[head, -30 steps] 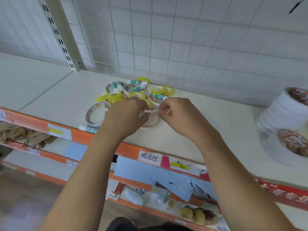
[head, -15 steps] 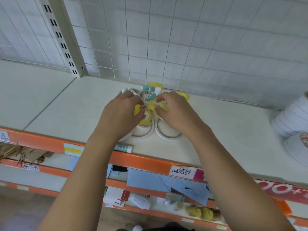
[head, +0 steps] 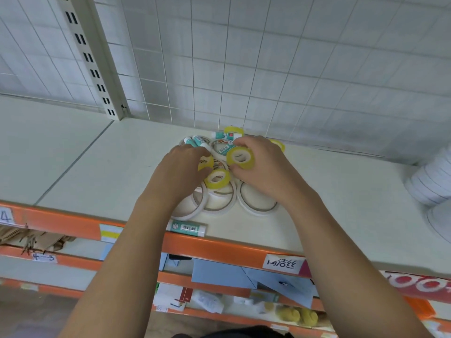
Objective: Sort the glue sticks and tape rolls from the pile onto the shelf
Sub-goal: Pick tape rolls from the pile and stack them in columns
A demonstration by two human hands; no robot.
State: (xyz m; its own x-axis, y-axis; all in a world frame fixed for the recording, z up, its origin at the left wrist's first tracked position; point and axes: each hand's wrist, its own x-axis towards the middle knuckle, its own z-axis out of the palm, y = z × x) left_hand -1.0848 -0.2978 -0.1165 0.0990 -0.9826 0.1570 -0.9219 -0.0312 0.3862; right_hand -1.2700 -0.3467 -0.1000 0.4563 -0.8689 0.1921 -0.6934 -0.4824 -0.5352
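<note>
On the shelf [head: 97,167], I have my left hand [head: 180,169] on the pile's left side and my right hand [head: 263,172] on its right, a small tape roll [head: 240,157] pinched in its fingers; a second small roll [head: 216,178] sits between them atop wide flat rolls [head: 256,203]; glue sticks [head: 199,140] lie behind; a lone glue stick [head: 188,227] lies at the front edge; a stack of large rolls [head: 432,181] stands far right.
</note>
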